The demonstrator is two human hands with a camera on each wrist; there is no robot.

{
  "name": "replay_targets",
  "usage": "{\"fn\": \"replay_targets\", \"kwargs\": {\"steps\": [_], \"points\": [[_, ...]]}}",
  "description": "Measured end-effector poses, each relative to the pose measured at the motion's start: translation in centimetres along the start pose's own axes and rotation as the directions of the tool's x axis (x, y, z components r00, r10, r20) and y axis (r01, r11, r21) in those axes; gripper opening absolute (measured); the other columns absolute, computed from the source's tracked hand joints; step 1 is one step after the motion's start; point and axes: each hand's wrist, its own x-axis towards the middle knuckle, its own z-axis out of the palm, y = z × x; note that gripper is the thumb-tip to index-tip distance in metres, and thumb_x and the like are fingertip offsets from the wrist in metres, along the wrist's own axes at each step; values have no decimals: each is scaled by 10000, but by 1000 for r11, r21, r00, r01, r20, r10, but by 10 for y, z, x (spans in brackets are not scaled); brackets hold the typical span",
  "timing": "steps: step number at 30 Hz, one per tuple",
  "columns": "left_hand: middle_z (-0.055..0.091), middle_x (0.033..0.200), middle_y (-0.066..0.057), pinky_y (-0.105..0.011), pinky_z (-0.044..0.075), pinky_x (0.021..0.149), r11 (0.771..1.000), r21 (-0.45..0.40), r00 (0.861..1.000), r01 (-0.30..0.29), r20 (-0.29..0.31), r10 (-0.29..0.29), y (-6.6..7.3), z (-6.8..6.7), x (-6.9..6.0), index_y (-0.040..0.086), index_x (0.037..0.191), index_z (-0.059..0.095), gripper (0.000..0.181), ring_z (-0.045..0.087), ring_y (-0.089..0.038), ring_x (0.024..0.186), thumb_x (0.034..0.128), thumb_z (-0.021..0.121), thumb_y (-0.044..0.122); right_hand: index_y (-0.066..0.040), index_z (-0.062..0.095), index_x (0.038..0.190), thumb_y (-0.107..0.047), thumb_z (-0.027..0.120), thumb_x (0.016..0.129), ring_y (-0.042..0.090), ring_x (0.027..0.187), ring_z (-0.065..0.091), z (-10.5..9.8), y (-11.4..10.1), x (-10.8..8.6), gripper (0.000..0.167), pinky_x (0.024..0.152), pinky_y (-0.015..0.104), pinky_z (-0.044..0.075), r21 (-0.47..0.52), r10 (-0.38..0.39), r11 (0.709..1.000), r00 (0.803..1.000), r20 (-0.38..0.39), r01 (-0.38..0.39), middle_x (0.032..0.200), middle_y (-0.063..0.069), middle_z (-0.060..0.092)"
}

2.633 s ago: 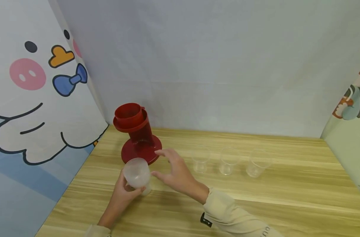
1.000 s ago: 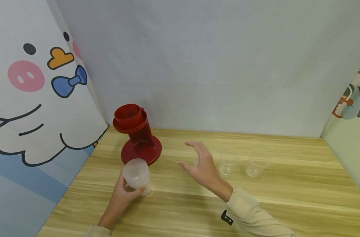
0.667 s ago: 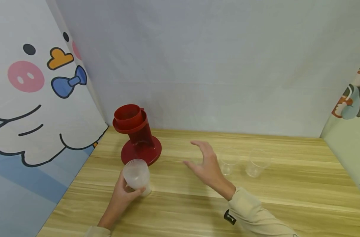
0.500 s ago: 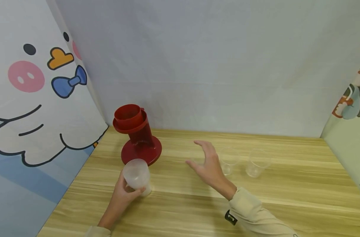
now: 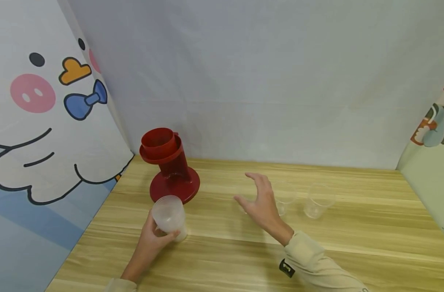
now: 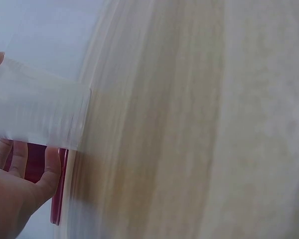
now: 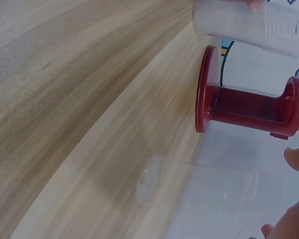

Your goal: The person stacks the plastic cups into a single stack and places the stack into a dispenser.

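My left hand (image 5: 150, 237) grips a stack of nested translucent plastic cups (image 5: 169, 217) standing on the table. In the left wrist view, fingers lie along one side of that stack (image 6: 40, 107). My right hand (image 5: 264, 205) is held above the table with thumb and fingers spread apart. A clear plastic cup (image 7: 204, 194) shows near these spread fingers in the right wrist view; touching cannot be confirmed. In the head view this cup is very faint and partly hidden by the hand. Just right of the hand are two more clear cups, one partly covered (image 5: 285, 198) and one farther right (image 5: 317, 202).
A red plastic stand (image 5: 176, 186) with a round base and a tube-like top stands behind the cup stack. The wood-grain table (image 5: 222, 259) meets a pale backdrop at its rear edge. Printed cartoon cloths hang at left and right.
My right hand has moved from beside the cup stack rightward to the nearest clear cup, drifting a little farther right lately. My left hand and the stack have stayed in place.
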Motion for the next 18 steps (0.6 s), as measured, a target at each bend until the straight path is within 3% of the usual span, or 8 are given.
{"fn": "replay_targets", "kwargs": {"steps": [8,18], "points": [[471,1274,-39,-278,400,922,1000,5,1000,-16,0,16,3,0,-1,142,1420,307,841,479,-123,1126,739,789,33,-35,519,1270,-162,804,750,317,1190,430,1,3,-3,607,969,505,362,-5,-11,1000,1000,-12,11,1272,158,476],[465,1289,-44,-320,395,937,1000,19,1000,-11,1,11,1,0,0,142,1424,295,846,475,-131,1137,744,791,53,-45,388,1384,-183,817,737,353,1229,400,7,10,-7,788,976,527,362,4,108,994,994,20,-108,1358,168,387]]}}
